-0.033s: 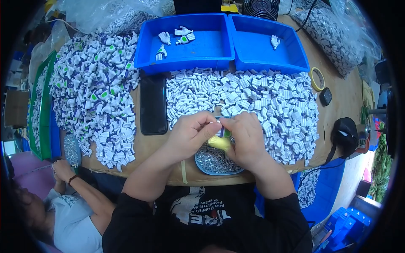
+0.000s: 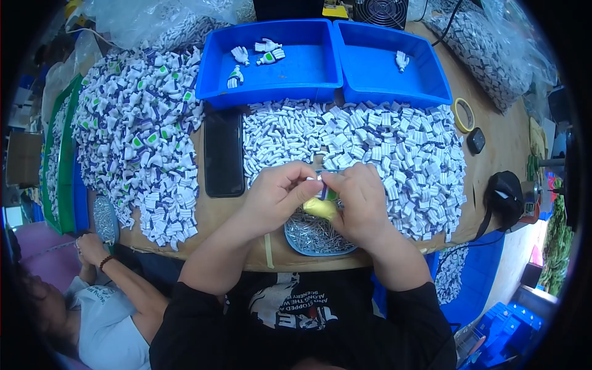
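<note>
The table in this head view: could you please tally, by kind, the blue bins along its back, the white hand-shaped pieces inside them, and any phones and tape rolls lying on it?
Blue bins: 2
White hand-shaped pieces: 5
Black phone: 1
Yellow tape roll: 1
Total: 9

small white-purple-green piece (image 2: 331, 194) | partly hidden | between left hand (image 2: 282, 196) and right hand (image 2: 361, 206)

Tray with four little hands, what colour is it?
The tray is blue; the head view shows it best.
</note>
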{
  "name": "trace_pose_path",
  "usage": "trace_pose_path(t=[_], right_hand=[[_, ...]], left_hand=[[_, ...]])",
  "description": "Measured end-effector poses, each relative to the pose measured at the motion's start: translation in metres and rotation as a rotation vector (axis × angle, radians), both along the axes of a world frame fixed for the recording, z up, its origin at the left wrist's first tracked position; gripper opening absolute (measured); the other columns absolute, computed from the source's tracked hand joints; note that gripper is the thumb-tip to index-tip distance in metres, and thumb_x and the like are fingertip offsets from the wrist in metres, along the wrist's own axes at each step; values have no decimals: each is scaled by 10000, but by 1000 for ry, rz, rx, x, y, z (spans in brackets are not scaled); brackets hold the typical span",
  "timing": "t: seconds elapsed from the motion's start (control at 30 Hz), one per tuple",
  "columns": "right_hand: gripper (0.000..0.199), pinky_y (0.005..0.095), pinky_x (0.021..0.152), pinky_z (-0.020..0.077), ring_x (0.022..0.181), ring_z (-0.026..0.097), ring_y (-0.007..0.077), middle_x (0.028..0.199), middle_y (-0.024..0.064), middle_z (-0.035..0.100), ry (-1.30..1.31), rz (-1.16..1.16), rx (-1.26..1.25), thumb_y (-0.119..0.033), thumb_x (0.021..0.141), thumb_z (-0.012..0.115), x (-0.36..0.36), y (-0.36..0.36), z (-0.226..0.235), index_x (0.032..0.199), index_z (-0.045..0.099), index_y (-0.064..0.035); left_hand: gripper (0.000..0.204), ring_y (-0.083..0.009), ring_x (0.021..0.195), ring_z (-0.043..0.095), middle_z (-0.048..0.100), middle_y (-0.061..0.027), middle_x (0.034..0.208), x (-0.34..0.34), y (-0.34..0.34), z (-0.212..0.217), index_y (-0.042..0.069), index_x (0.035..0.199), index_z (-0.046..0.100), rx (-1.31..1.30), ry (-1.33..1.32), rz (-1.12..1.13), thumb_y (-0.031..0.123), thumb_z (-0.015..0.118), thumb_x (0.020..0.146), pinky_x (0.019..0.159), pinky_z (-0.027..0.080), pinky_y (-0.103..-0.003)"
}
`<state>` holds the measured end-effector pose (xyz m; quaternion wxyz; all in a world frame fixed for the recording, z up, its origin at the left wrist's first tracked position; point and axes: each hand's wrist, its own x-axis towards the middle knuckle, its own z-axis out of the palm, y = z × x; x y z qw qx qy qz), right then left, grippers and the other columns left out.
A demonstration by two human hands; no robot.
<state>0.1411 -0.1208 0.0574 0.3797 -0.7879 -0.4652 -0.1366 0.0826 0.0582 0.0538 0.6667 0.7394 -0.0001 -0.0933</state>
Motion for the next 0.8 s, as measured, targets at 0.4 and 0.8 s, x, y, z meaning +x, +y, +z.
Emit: trace_pose_path(t=[0.4, 0.8], right_hand=[[272, 287, 514, 417, 596, 544, 190, 728, 65, 575, 335, 144, 308, -53, 732, 728, -2, -3, 3, 988, 639, -45], [298, 320, 532, 401, 604, 518, 220, 716, 63, 549, 335, 229, 253, -10, 699, 704, 2, -5, 11, 991, 655, -50]], left_hand=[[186, -153, 660, 542, 592, -76, 789, 5, 5, -3, 12, 878, 652, 80, -710, 99, 194, 680, 848, 563, 407, -256], [194, -160, 625, 539, 595, -86, 744, 3, 11, 3, -6, 857, 640, 8, -555, -10, 186, 669, 854, 550, 394, -254]])
